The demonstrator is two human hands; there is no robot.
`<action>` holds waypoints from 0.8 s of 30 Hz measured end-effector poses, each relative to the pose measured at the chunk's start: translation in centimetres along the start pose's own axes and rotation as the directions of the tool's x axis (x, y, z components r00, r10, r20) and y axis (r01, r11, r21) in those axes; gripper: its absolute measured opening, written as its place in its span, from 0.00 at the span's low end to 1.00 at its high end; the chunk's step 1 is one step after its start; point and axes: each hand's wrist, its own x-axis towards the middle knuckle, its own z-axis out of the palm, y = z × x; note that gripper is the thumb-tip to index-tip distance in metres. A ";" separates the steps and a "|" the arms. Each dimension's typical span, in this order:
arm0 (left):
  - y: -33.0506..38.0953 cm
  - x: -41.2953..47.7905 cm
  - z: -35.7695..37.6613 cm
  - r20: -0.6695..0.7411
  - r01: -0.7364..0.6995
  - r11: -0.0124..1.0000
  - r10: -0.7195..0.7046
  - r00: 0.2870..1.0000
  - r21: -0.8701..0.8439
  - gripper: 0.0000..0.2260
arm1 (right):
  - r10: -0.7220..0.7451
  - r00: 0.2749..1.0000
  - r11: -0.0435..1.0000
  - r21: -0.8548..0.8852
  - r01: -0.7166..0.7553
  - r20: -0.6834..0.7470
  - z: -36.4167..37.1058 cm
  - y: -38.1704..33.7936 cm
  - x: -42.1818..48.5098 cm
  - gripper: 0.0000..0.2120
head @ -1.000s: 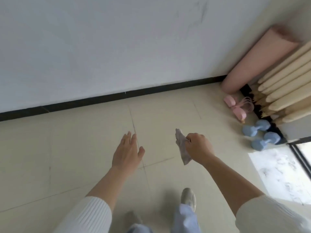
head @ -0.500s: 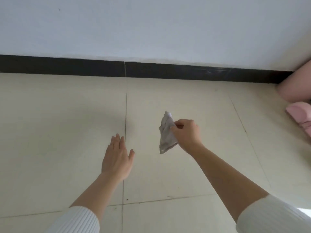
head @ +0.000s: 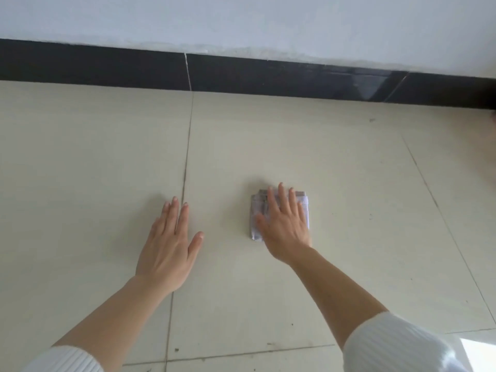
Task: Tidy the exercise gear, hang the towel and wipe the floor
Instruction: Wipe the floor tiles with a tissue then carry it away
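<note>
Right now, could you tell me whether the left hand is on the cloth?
No, the left hand is spread over bare floor, apart from the cloth under the right hand.

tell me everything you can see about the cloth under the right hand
The cloth is a pale grey-white pad folded into a rough rectangle, layered edges showing. Soft fabric or paper, I cannot tell which. It lies flat on the tiled floor, with the right hand spread on top, fingers straight.

No readable text, label or number anywhere. Cloth (head: pixel 256 204) under my right hand (head: pixel 284 226): faint grey marks, too blurred to read.
</note>
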 end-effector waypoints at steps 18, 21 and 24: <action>-1.7 6.9 1.8 -0.159 0.053 0.999 -0.051 0.986 0.011 0.33 | 0.396 0.891 0.918 0.066 -0.391 -0.222 -2.5 7.2 16.2 0.26; -1.8 7.2 1.7 -0.136 0.042 0.999 -0.040 0.990 0.014 0.32 | 0.365 0.908 0.931 0.066 -0.359 -0.208 -2.9 5.4 18.1 0.26; -1.9 7.2 1.6 -0.130 0.049 0.999 -0.048 0.990 -0.001 0.32 | 0.133 0.972 0.991 0.002 -0.135 -0.194 -2.2 2.1 19.2 0.27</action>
